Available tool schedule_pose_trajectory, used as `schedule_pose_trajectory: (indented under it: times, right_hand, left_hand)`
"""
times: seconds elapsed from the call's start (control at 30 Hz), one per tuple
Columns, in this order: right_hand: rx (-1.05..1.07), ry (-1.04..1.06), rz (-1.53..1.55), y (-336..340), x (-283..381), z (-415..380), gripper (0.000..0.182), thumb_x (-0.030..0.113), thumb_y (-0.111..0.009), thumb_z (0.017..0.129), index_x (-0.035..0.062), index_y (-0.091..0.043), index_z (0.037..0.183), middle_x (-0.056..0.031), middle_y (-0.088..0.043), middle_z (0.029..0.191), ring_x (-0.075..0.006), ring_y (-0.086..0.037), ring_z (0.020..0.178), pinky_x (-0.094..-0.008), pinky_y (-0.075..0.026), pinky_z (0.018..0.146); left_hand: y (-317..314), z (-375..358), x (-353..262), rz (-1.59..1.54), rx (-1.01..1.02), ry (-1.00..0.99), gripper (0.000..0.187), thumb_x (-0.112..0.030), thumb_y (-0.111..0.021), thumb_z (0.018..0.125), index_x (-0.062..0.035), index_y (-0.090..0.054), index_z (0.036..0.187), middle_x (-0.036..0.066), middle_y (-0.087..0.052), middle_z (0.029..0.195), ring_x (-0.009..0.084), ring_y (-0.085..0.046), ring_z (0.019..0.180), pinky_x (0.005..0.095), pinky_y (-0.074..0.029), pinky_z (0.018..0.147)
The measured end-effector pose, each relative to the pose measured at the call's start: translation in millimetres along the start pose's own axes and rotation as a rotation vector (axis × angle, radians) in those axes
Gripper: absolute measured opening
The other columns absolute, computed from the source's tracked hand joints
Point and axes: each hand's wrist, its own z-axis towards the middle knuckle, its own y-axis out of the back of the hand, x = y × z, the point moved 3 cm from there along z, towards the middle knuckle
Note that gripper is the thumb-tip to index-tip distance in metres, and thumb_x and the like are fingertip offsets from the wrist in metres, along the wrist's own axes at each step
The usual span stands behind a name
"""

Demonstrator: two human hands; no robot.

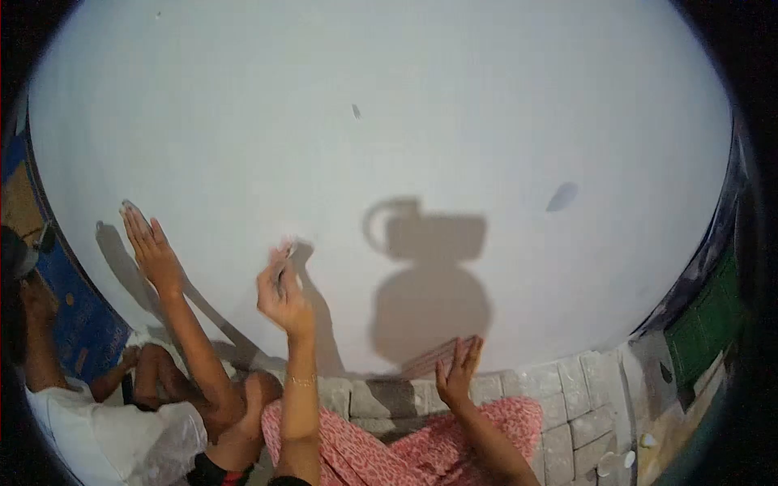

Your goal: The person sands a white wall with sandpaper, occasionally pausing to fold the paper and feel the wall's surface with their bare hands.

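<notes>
A large white sheet (462,146) fills most of the view. My left hand (284,296), with a thin bracelet at the wrist, is raised over its lower left part. Its fingers are bent together, and their tips are blurred around a small pale thing (291,249) that I cannot make out. My right hand (460,373) is at the sheet's near edge, its fingers stretched out and apart. A reddish striped patch (429,359) shows beside and behind those fingers. Small grey leaf-shaped marks (562,197) show on the sheet.
At left, a person in a white shirt (105,437) sits close by, one hand (158,255) stretched over the sheet. Pink patterned cloth (356,445) covers my legs. Grey paving (596,429) borders the sheet. A blue printed mat (77,316) lies left, a green panel (705,332) right.
</notes>
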Motion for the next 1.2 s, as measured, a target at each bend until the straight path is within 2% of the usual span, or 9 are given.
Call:
schedule_pose_trajectory:
  times: [0.03, 0.13, 0.57, 0.67, 0.77, 0.83, 0.93, 1.07, 1.2]
  right_hand:
    - [-0.031, 0.03, -0.022, -3.7, -2.7, 0.1, 0.067, 0.027, -0.053, 0.09, 0.0097, -0.02, 0.146, -0.0235, 0.0, 0.15, -0.0449, -0.002, 0.138, -0.0577, -0.012, 0.106]
    - [0.049, -0.016, -0.015, -1.9, 1.1, -5.0, 0.07, 0.026, -0.054, 0.09, 0.01, -0.016, 0.146, -0.0249, 0.003, 0.15, -0.0457, 0.0, 0.137, -0.0586, -0.009, 0.106]
    - [0.016, 0.014, -0.061, -4.4, 4.5, -1.5, 0.074, 0.023, -0.057, 0.088, 0.007, -0.014, 0.146, -0.0304, 0.003, 0.148, -0.0465, 0.002, 0.137, -0.0583, -0.009, 0.106]
    - [0.029, 0.013, -0.126, -2.1, 5.2, 0.7, 0.071, 0.02, -0.056, 0.088, 0.0037, -0.017, 0.145, -0.0309, 0.002, 0.147, -0.046, -0.001, 0.137, -0.0573, -0.011, 0.106]
    - [-0.008, 0.027, -0.151, 13.0, 19.0, 4.9, 0.063, 0.022, -0.053, 0.089, 0.0006, -0.024, 0.141, -0.0315, -0.006, 0.146, -0.046, -0.008, 0.136, -0.0569, -0.015, 0.104]
    - [-0.063, 0.065, -0.11, 15.4, 19.9, 6.2, 0.058, 0.025, -0.05, 0.091, -0.0008, -0.03, 0.138, -0.0318, -0.013, 0.145, -0.0463, -0.014, 0.134, -0.0573, -0.018, 0.102]
    - [-0.133, 0.154, 0.174, 18.7, 10.5, -5.1, 0.05, 0.029, -0.048, 0.09, -0.0041, -0.042, 0.127, -0.0313, -0.032, 0.135, -0.0449, -0.031, 0.125, -0.0536, -0.024, 0.1]
    - [-0.076, 0.257, 0.54, 14.6, 6.5, -18.8, 0.048, 0.035, -0.046, 0.09, -0.0053, -0.047, 0.116, -0.0265, -0.048, 0.116, -0.0403, -0.045, 0.109, -0.0489, -0.031, 0.095]
    - [-0.084, 0.183, 0.66, 12.4, 12.5, -19.6, 0.053, 0.042, -0.042, 0.091, -0.005, -0.047, 0.114, -0.0222, -0.051, 0.106, -0.0333, -0.048, 0.099, -0.0442, -0.035, 0.089]
  left_hand:
    - [9.3, -9.4, 6.4, -0.102, -0.105, 0.273, 0.013, -0.003, -0.056, 0.088, 0.0, -0.054, 0.101, 0.009, -0.065, 0.091, 0.0118, -0.061, 0.08, 0.0279, -0.048, 0.074]
    - [5.6, -5.2, -31.9, -0.166, 0.033, 0.404, 0.009, -0.009, -0.056, 0.091, -0.0005, -0.054, 0.094, 0.002, -0.061, 0.084, 0.0045, -0.051, 0.07, 0.0192, -0.042, 0.058]
    - [-1.3, -17.9, -34.6, -0.461, 0.343, 0.692, 0.03, -0.019, -0.052, 0.094, 0.003, -0.054, 0.113, 0.007, -0.061, 0.099, 0.0106, -0.057, 0.087, 0.0244, -0.047, 0.076]
    - [-12.0, -28.0, -38.4, -0.393, 0.478, 0.735, 0.029, -0.015, -0.053, 0.094, 0.0023, -0.055, 0.117, 0.0, -0.059, 0.094, 0.0024, -0.047, 0.073, 0.0181, -0.041, 0.065]
    - [-39.4, -55.5, -53.3, -0.385, 0.807, 0.353, 0.043, -0.018, -0.056, 0.092, -0.0066, -0.046, 0.132, 0.007, -0.068, 0.087, 0.0145, -0.06, 0.066, 0.029, -0.048, 0.06]
    - [-47.7, -76.1, -63.7, -0.182, 1.259, 0.314, 0.049, -0.02, -0.057, 0.09, -0.0124, -0.042, 0.136, 0.019, -0.067, 0.087, 0.0292, -0.065, 0.068, 0.0362, -0.05, 0.065]
    - [-59.8, -101.1, -59.0, -0.077, 1.483, 0.365, 0.053, -0.022, -0.057, 0.089, -0.0179, -0.038, 0.138, 0.022, -0.064, 0.084, 0.0343, -0.063, 0.069, 0.0406, -0.051, 0.065]
    - [-69.4, -141.0, -35.2, 0.006, 1.585, 0.353, 0.056, -0.023, -0.056, 0.089, -0.017, -0.034, 0.141, 0.019, -0.065, 0.079, 0.033, -0.065, 0.069, 0.0439, -0.051, 0.065]
    - [-71.5, -165.2, -36.7, 0.057, 1.599, 0.192, 0.054, -0.027, -0.054, 0.09, -0.0176, -0.036, 0.14, 0.018, -0.064, 0.1, 0.0319, -0.064, 0.087, 0.0429, -0.052, 0.073]
